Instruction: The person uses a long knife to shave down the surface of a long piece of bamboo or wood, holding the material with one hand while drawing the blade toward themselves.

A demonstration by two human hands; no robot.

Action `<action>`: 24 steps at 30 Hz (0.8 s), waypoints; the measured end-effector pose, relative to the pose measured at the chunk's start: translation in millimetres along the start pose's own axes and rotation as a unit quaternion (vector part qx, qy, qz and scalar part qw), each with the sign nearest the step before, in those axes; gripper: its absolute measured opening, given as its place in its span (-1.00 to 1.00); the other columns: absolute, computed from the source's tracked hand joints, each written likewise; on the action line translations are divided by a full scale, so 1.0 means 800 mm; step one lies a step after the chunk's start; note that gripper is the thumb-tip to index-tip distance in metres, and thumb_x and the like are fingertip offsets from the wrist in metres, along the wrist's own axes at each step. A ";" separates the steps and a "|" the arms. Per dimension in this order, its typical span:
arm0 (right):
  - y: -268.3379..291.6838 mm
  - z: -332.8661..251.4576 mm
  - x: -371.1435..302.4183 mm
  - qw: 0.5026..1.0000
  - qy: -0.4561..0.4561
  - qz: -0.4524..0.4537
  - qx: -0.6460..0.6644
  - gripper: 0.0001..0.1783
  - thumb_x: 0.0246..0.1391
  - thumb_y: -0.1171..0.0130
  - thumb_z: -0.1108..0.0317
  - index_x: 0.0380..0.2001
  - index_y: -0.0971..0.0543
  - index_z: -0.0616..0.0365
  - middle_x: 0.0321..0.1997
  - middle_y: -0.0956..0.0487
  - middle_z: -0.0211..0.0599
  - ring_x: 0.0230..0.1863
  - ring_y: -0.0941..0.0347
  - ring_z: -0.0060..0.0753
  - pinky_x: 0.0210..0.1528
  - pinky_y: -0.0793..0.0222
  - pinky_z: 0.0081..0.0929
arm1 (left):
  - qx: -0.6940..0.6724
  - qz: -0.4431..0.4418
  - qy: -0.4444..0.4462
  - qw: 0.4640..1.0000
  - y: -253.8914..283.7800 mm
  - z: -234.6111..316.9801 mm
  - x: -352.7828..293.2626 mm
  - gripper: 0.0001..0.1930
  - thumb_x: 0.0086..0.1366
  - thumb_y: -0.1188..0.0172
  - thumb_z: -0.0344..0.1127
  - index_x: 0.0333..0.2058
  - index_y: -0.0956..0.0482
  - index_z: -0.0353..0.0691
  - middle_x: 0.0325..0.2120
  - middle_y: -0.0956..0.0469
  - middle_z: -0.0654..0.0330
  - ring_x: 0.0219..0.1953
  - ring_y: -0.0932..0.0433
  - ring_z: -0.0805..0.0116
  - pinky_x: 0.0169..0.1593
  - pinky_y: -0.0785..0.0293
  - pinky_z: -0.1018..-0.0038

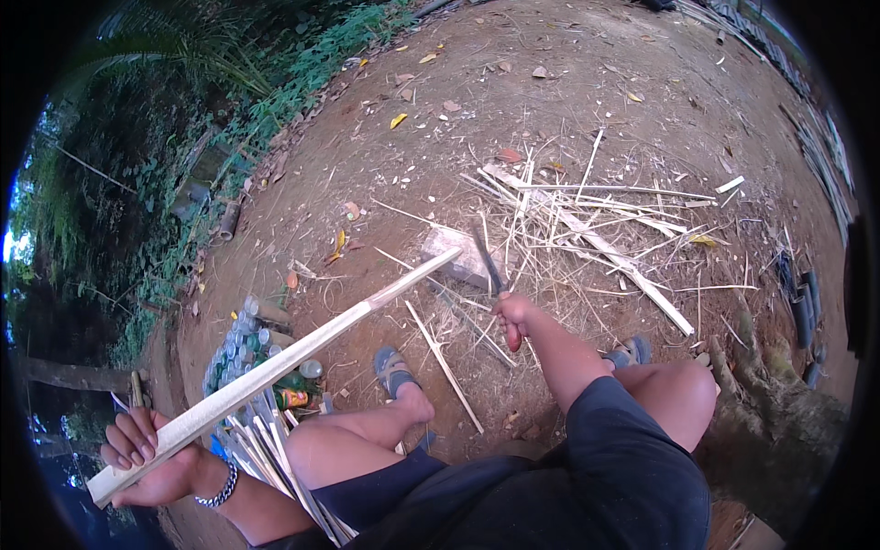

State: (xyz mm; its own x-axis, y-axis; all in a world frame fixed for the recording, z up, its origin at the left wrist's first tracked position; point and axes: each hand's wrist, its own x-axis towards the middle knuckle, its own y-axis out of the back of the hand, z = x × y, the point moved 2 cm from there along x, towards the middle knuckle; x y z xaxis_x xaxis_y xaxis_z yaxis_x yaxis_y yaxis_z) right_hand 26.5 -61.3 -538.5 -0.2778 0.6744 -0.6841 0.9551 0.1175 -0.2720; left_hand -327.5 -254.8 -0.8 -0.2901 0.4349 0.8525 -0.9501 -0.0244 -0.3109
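Note:
My left hand [151,463], with a chain bracelet at its wrist, is closed around the near end of a long pale split-bamboo strip [275,367]. The strip slants up and to the right. Its far end lies over a low wooden block [475,268] on the ground, touching or just above it; I cannot tell which. My right hand [515,317] grips the handle of a machete. The dark machete blade [489,253] points away from me, just right of the strip's far end and over the block.
Split bamboo pieces and shavings [587,229] lie scattered beyond the block. By my left leg are a bundle of thin strips [266,454] and several bottles [243,344]. A tree root [770,403] stands at right, near dark tubes [807,307]. Green plants [275,101] border the far left.

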 end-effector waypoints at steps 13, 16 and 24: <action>-0.255 -0.103 -0.376 0.833 0.348 -0.060 -0.426 -0.76 0.03 -0.11 0.30 -0.24 -0.45 0.17 -0.37 -0.57 -0.02 -0.27 -0.54 0.05 -0.22 -0.45 -0.11 | -0.019 0.017 -0.025 0.999 -0.045 0.031 -0.073 -0.40 0.16 -0.08 0.40 -0.52 -0.15 -0.03 -0.69 -0.10 0.40 -0.67 -0.08 0.59 -0.53 -0.02 0.60; -0.266 -0.092 -0.392 0.804 0.393 -0.070 -0.440 -0.76 0.05 -0.09 0.29 -0.23 -0.46 0.15 -0.41 -0.56 -0.04 -0.29 -0.54 0.04 -0.26 -0.46 -0.12 | -0.029 0.009 -0.027 0.999 -0.054 0.039 -0.085 -0.39 0.16 -0.04 0.42 -0.52 -0.15 -0.04 -0.69 -0.10 0.39 -0.67 -0.09 0.58 -0.53 -0.02 0.59; -0.241 -0.088 -0.363 0.834 0.328 0.019 -0.442 -0.81 0.07 -0.07 0.25 -0.30 -0.45 0.12 -0.44 -0.55 0.02 -0.33 -0.52 0.15 -0.26 -0.44 -0.02 | -0.006 0.080 -0.036 0.996 -0.043 0.045 -0.094 -0.36 0.16 0.01 0.46 -0.53 -0.12 -0.04 -0.68 -0.09 0.36 -0.67 -0.07 0.57 -0.54 0.02 0.56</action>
State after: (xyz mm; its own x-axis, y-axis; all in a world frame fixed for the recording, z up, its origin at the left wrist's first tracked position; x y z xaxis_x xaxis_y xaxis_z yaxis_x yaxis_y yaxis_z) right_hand -70.1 -228.7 -240.1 -0.4066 0.9097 -0.0843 0.7448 0.3835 0.5462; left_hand -276.8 -319.2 -39.3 -0.4462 0.3606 0.8191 -0.8894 -0.0777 -0.4504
